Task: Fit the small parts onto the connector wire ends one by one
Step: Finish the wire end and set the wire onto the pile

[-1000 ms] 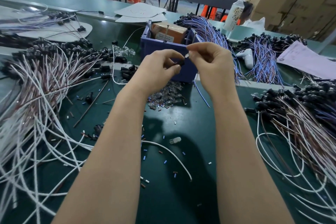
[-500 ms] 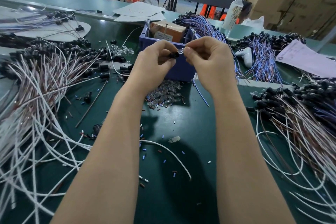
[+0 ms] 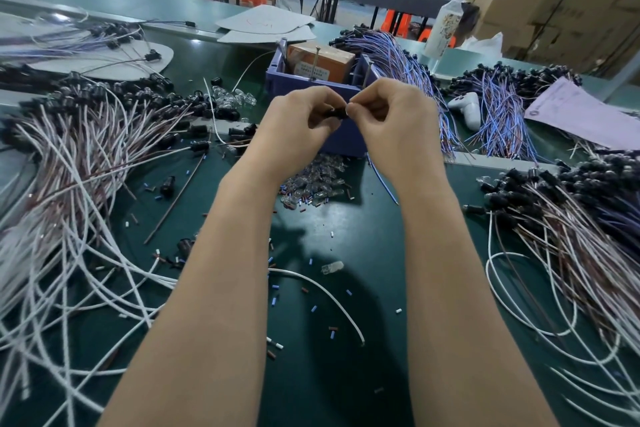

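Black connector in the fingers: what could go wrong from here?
The left hand and right hand pinch the black connector above the green table. The fingers hide the joint, so a crooked fit may go unseen. If it slips, it could land among the loose bits and be hard to find.

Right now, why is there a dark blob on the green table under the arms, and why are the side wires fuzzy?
Head view: the blob is the arms' shadow on the dark green table mat; head view: the wide lens bends and smears the white wires at left; head view: the small black part pinched by left hand and right hand is shaded.
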Tool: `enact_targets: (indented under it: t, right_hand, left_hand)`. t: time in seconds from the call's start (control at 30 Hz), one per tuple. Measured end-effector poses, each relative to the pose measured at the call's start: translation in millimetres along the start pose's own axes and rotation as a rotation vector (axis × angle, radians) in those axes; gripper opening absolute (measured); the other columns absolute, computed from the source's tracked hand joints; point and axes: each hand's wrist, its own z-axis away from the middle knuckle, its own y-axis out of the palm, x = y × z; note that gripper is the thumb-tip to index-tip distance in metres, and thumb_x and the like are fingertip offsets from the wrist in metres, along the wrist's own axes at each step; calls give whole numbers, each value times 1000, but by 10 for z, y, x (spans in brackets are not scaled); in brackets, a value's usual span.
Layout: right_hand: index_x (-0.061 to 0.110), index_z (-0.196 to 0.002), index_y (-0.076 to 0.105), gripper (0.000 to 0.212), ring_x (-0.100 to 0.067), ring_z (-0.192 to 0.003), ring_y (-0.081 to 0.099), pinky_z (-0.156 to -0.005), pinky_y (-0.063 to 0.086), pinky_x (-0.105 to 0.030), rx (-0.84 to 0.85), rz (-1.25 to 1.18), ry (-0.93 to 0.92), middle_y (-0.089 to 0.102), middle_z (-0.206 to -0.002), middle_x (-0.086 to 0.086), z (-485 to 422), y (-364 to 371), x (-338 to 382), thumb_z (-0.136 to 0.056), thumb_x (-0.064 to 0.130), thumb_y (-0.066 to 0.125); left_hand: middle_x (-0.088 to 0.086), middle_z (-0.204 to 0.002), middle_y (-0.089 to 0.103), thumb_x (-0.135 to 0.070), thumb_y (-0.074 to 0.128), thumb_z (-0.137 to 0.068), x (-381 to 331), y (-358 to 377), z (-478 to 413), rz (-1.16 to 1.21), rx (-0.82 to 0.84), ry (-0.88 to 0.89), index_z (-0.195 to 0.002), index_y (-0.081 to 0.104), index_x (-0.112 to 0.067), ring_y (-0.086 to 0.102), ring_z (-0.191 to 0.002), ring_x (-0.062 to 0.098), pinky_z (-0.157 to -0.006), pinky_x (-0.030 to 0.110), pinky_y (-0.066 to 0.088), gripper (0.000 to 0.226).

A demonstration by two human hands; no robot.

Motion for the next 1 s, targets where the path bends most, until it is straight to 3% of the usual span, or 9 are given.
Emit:
enact_targets:
  t: [0.2,0.4,0.5,0.6,0.7,0.9,1.0]
  right_hand:
    - [19,-82,68,6,-8,-68,58,-70,47,-16,5,-48,21,63,-71,6,-25,-87,-59,-86,14,67]
    - [19,-80,67,8,-6,-64,56,-68,48,-18,126,-37,32,61,-67,9,-39,-130,-91,-85,14,67]
    - [20,-79,68,9,-4,-64,57,-69,50,-21,121,-71,37,63,-67,9,-41,-130,-114,-85,14,67]
    - [20,-77,68,12,-10,-66,61,-71,54,-26,89,-333,127,66,-68,3,-27,-104,-141,-87,14,67]
    - [11,-83,69,9,-7,-60,61,-66,52,-20,69,-634,270,65,-67,-1,-2,-18,-173,-89,8,63]
    - [8,-78,65,11,-7,-59,64,-63,52,-17,87,-807,398,67,-68,-4,27,88,-243,-88,3,63]
    - [6,-81,65,9,-10,-66,65,-68,54,-18,72,-871,418,67,-76,-9,46,111,-252,-89,3,61]
  left_hand:
    - [-2,-95,72,-16,64,-90,-40,-11,-17,-41,30,26,-108,69,-15,64,-88,8,-82,16,47,19]
    - [-5,-85,68,-12,65,-88,-54,1,2,-43,43,54,-104,70,-13,60,-79,1,-78,11,46,16]
    - [-2,-88,70,-11,64,-88,-82,6,-10,-47,54,66,-104,71,-12,61,-81,3,-80,15,48,17]
    - [-2,-92,72,-15,65,-89,-82,-14,-10,10,29,39,-106,70,-15,65,-85,4,-82,14,48,18]
    - [1,-89,73,-17,66,-88,-41,-34,3,61,20,-14,-98,67,-18,68,-88,12,-84,20,51,10]
    - [-1,-82,70,-16,66,-87,-49,-32,-1,-64,9,36,-92,68,-14,64,-79,12,-73,15,46,5]
    - [1,-86,72,-18,66,-87,-95,6,10,-96,2,13,-94,69,-13,65,-83,14,-79,21,48,9]
